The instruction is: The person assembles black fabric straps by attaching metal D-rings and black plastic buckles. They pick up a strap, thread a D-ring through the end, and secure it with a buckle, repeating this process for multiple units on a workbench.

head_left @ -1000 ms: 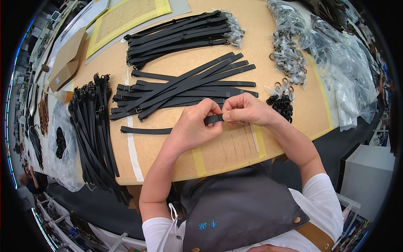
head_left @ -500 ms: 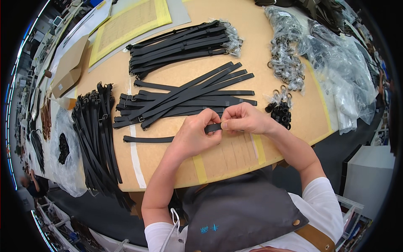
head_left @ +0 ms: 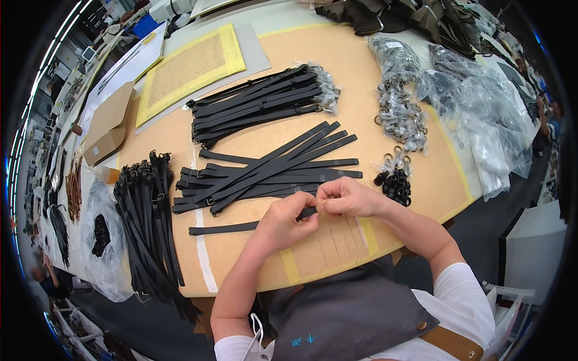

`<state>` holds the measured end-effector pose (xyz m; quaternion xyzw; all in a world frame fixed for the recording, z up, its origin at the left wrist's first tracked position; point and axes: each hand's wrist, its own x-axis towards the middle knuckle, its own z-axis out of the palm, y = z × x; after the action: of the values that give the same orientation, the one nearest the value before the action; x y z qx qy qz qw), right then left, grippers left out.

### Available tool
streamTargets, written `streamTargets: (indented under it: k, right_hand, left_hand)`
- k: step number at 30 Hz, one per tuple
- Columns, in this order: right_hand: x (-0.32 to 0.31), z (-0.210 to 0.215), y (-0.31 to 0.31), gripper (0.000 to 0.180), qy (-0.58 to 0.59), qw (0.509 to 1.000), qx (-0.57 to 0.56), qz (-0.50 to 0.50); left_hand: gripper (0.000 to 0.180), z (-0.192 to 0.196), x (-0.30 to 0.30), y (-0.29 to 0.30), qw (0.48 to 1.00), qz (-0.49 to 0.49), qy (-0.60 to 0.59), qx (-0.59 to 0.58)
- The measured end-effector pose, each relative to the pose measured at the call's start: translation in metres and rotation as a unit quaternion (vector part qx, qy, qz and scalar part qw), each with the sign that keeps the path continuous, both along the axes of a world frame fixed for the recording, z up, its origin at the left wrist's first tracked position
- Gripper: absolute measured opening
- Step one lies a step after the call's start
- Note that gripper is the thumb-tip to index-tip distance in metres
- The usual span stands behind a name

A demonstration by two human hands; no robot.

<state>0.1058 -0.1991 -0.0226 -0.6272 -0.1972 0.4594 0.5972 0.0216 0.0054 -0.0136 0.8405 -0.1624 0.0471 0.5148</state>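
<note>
Holds the long, flat, black strap (head_left: 226, 229) near its right end in the pinched bare left hand (head_left: 280, 222), and pinches at the tip with the bare right hand (head_left: 349, 198), too hidden to tell exactly how. Best to keep the strap flat and untwisted with the left, using small, even finger movements at the tip. Runs leftward from under the left hand over the tan table (head_left: 358, 78), near but apart from the crossed pile of flat black straps (head_left: 286, 173) beyond.
</note>
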Motion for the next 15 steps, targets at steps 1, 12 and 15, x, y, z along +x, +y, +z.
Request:
streamTargets:
  k: [1,12,15]
  right_hand:
    - [0.001,0.0,0.0,0.018,0.003,1.0,0.002,0.003]
    - [-0.008,-0.007,0.004,0.017,-0.027,0.999,-0.004,-0.026]
    - [-0.014,-0.022,0.005,0.015,-0.061,0.996,0.036,-0.051]
  left_hand:
    - [0.023,-0.001,0.0,-0.001,1.0,0.002,-0.003,-0.007]
    - [0.023,0.0,-0.001,0.001,0.999,-0.004,0.03,-0.012]
    - [0.024,-0.005,0.002,0.002,0.999,-0.01,0.029,-0.027]
